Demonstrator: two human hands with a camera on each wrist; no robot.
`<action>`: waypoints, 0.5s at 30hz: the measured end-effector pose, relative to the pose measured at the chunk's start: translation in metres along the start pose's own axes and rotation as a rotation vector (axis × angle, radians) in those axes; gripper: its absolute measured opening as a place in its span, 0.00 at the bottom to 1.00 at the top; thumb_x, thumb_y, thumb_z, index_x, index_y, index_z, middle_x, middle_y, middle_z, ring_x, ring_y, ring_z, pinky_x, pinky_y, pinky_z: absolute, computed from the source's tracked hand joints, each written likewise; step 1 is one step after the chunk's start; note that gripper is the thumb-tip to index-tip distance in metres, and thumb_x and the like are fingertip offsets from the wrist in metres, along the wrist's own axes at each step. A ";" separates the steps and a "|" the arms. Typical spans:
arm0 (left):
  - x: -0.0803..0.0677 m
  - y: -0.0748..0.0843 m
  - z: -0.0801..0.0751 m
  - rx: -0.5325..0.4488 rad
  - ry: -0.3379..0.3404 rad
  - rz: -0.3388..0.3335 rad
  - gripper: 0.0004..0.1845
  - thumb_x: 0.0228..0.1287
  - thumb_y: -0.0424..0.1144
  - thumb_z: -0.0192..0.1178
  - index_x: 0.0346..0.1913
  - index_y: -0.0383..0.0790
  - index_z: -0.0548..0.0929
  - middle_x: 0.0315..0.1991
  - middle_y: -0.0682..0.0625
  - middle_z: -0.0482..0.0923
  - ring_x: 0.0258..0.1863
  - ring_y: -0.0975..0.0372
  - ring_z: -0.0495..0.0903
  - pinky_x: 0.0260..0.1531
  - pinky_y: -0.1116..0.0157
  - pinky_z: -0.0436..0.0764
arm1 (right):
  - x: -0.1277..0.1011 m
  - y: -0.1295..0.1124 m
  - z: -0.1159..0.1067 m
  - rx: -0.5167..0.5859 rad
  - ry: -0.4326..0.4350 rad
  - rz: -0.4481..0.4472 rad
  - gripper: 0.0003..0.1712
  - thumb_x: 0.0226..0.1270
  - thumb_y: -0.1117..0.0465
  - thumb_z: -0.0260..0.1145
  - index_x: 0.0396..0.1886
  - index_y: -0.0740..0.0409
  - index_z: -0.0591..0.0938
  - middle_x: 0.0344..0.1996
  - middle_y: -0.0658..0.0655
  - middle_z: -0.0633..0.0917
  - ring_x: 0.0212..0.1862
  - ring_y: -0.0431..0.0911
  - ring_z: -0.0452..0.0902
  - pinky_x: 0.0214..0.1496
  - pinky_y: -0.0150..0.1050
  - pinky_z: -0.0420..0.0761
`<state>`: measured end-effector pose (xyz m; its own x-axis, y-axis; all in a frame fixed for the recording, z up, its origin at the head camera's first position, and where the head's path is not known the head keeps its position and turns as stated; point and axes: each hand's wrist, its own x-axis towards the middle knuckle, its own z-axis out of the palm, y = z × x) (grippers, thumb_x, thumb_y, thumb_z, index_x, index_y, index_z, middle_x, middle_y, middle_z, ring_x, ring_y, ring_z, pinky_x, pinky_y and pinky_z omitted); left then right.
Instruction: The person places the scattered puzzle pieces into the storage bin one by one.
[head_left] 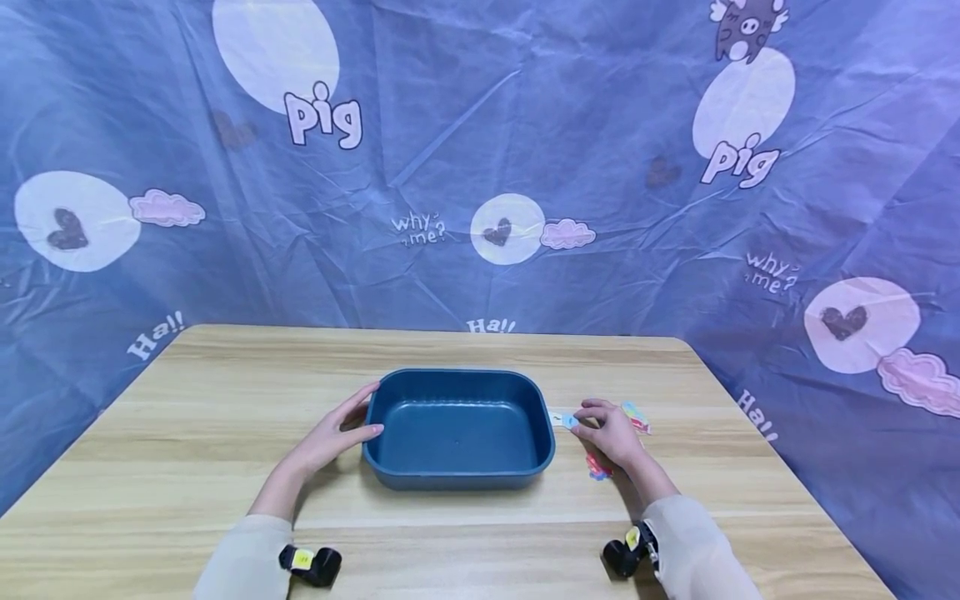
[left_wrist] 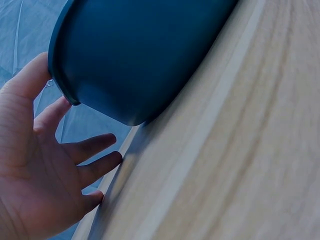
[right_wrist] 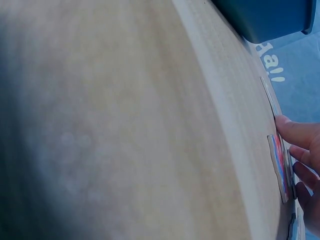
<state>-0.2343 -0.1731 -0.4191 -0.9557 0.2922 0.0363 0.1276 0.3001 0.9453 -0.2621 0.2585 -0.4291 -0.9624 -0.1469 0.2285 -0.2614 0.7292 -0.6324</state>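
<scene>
We see a wooden desk (head_left: pixel 187 433) with a blue patterned cloth (head_left: pixel 480 150) hung behind and around it, printed with hearts, clouds and the word "pig". In the middle of the desk stands a dark blue tub (head_left: pixel 459 380), rectangular with rounded corners, open side up, nothing lying in it. Its long axis runs left to right across our view, its short sides facing the two hands. Our left hand (head_left: pixel 333 435) lies at the tub's left short side, fingers spread and straight; the head view shows the thumb and fingertips at the tub's rim, and the left wrist view shows the thumb by the rim with the other fingers fanned out beside the wall. Our right hand (head_left: pixel 611 433) rests on the desk just right of the tub, fingers curled down onto a few small colourful cards (head_left: pixel 637 417) lying flat there. One card pokes out toward the tub, another lies nearer us under the hand. In the right wrist view the fingertips (right_wrist: pixel 295 132) touch a card's edge; whether they pinch it we cannot tell.
</scene>
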 end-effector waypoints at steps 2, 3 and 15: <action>0.000 0.000 0.000 0.001 0.000 0.004 0.35 0.55 0.46 0.58 0.65 0.53 0.55 0.62 0.36 0.53 0.60 0.46 0.52 0.55 0.46 0.50 | 0.000 0.000 0.000 0.006 0.003 0.001 0.12 0.48 0.66 0.67 0.35 0.66 0.81 0.47 0.67 0.73 0.52 0.62 0.63 0.52 0.52 0.64; 0.000 0.000 0.000 0.000 -0.001 0.004 0.35 0.55 0.46 0.58 0.65 0.53 0.55 0.62 0.36 0.53 0.60 0.46 0.52 0.55 0.46 0.50 | 0.000 0.000 0.000 0.009 0.004 0.005 0.12 0.48 0.66 0.67 0.35 0.67 0.81 0.47 0.67 0.73 0.52 0.62 0.63 0.52 0.52 0.64; -0.001 0.000 0.000 -0.013 -0.002 0.010 0.35 0.54 0.46 0.58 0.65 0.53 0.54 0.61 0.36 0.53 0.60 0.46 0.52 0.55 0.47 0.51 | 0.001 -0.002 -0.001 0.020 -0.002 0.038 0.11 0.48 0.66 0.66 0.34 0.67 0.81 0.47 0.67 0.74 0.52 0.62 0.63 0.53 0.52 0.63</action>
<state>-0.2336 -0.1734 -0.4187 -0.9538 0.2969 0.0447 0.1333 0.2854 0.9491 -0.2625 0.2572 -0.4266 -0.9719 -0.1206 0.2019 -0.2256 0.7210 -0.6552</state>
